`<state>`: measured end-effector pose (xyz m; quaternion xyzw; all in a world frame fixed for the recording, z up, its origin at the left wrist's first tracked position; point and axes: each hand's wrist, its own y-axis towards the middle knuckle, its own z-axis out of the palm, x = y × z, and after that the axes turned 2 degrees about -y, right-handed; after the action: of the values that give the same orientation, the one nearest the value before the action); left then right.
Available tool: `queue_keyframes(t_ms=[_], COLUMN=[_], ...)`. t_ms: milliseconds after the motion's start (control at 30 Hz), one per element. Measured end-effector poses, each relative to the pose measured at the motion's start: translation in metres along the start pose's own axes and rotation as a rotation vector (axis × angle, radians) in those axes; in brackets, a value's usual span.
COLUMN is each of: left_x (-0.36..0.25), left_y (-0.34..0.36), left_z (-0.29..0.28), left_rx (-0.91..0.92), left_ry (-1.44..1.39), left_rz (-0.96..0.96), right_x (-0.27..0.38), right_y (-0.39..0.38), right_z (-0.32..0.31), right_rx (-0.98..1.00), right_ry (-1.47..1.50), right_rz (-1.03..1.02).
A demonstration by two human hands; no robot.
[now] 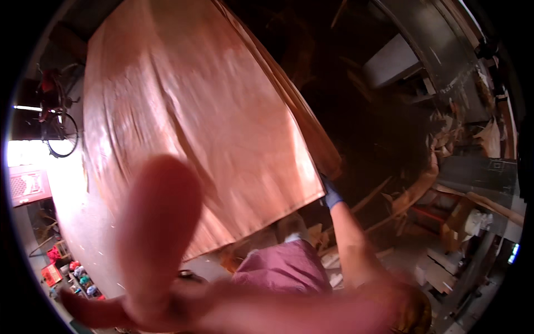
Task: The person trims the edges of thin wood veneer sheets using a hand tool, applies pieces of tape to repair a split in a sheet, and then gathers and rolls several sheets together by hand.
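Observation:
A large reddish-brown sheet of wood veneer (222,128), rippled and with a straight near edge, fills the upper middle and left. My right hand (332,196), in a blue glove, grips this sheet at its near right corner; most of its fingers are behind the edge. Very close to the camera, a blurred bare hand (158,245), which I take as my left hand, spreads its fingers with nothing seen in them. It covers part of the sheet's lower left. Below the sheet shows pink checked cloth (283,267) over my body.
Torn veneer strips (414,192) and scraps litter the dark floor at right, beside a cardboard box (459,222). A bicycle (60,131) stands at far left near a bright opening. Several colourful small items (83,281) lie at lower left.

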<state>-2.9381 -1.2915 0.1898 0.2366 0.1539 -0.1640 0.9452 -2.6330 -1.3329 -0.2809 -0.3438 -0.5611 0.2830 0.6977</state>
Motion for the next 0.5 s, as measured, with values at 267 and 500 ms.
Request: queue_keyframes(t_ms=[267,500], left_x=[0.0,0.003], left_y=[-0.015,-0.017], left_z=[0.01,0.003], left_rx=[0.05,0.074], left_ry=[-0.198,-0.267], left_rz=[0.117,0.131], right_x=[-0.002,-0.007], right_y=[-0.006,-0.004], right_z=[-0.002,-0.01], right_rx=[0.025,0.003], right_ry=[-0.054,-0.111], right_rz=[0.02,0.016])
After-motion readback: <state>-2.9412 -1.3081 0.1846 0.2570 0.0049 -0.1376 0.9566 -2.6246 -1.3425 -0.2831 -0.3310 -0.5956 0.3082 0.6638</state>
